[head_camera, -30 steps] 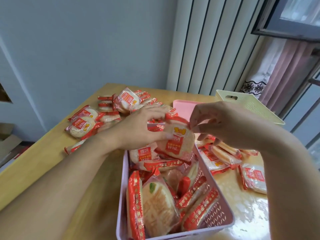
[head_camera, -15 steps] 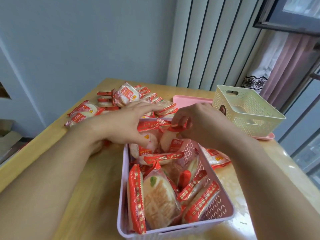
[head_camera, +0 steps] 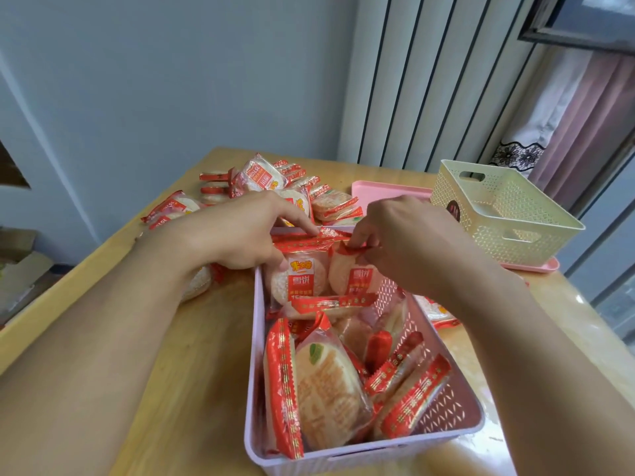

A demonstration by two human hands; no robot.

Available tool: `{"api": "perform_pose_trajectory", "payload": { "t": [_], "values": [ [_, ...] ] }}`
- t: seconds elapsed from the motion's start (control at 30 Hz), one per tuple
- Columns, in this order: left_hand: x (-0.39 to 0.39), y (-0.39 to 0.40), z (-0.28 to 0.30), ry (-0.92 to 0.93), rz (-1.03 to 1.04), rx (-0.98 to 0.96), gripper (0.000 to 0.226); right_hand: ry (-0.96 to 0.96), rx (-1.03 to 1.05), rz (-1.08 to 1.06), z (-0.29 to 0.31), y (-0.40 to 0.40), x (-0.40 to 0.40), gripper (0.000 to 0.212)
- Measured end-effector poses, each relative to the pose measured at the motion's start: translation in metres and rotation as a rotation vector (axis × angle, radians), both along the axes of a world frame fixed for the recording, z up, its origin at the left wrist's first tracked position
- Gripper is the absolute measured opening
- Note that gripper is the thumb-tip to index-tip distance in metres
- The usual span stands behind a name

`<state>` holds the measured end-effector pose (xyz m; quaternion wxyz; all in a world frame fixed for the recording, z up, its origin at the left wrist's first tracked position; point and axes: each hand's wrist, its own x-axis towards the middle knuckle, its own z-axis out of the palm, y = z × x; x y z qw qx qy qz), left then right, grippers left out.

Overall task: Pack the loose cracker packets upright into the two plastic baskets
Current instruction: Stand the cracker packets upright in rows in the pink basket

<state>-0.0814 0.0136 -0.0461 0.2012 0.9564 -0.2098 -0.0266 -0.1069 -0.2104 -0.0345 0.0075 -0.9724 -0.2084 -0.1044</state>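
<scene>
Several cracker packets standing packed at the lilac basket's near end. Light, crinkly, brittle inside; best pinched by the red crimped seam. Further in, right hand pinching the top seam of an upright packet, left hand steadying its neighbour, thumb against it. Beyond, loose packets heaped, cream basket waiting.

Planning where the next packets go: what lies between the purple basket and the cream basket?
In the head view, the right hand and forearm cross that stretch. Beneath them lie loose packets on the table, then the pink tray under the cream basket. The purple basket sits nearer.
</scene>
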Motion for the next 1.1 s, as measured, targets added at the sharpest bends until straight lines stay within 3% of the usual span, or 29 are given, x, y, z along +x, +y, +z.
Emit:
{"api": "perform_pose_trajectory", "payload": {
  "t": [0.13, 0.4, 0.57, 0.67, 0.73, 0.8, 0.9, 1.0, 1.1],
  "values": [
    [0.001, 0.0, -0.001, 0.012, -0.064, 0.027, 0.046, 0.045, -0.076, -0.05, -0.013, 0.01, 0.001, 0.009],
    [-0.001, 0.001, 0.003, 0.042, -0.065, 0.055, 0.043, 0.028, -0.051, -0.075, -0.012, 0.009, 0.002, 0.014],
    [-0.003, 0.0, 0.001, 0.054, -0.023, 0.031, 0.045, -0.032, 0.041, -0.062, -0.012, 0.005, 0.003, 0.02],
    [-0.004, 0.001, 0.003, 0.053, -0.017, 0.026, 0.035, 0.115, 0.244, 0.094, 0.003, 0.002, -0.01, 0.007],
    [-0.005, 0.001, 0.005, 0.059, -0.016, -0.02, 0.029, 0.266, 0.27, 0.192, 0.016, 0.001, -0.025, 0.014],
    [-0.004, -0.001, 0.005, 0.058, -0.02, -0.059, 0.028, 0.393, 0.145, 0.221, 0.017, 0.002, -0.033, 0.027],
    [-0.002, -0.001, 0.004, 0.003, -0.015, -0.14, 0.021, 0.356, 0.005, 0.211, 0.006, 0.004, -0.028, 0.02],
    [-0.002, -0.003, 0.006, -0.157, 0.021, -0.384, 0.007, 0.245, 0.175, 0.2, 0.01, -0.004, -0.018, 0.011],
    [-0.007, -0.008, 0.014, -0.268, 0.096, -0.559, 0.041, 0.131, 0.414, 0.179, 0.023, -0.019, -0.013, 0.02]
  ]
}}
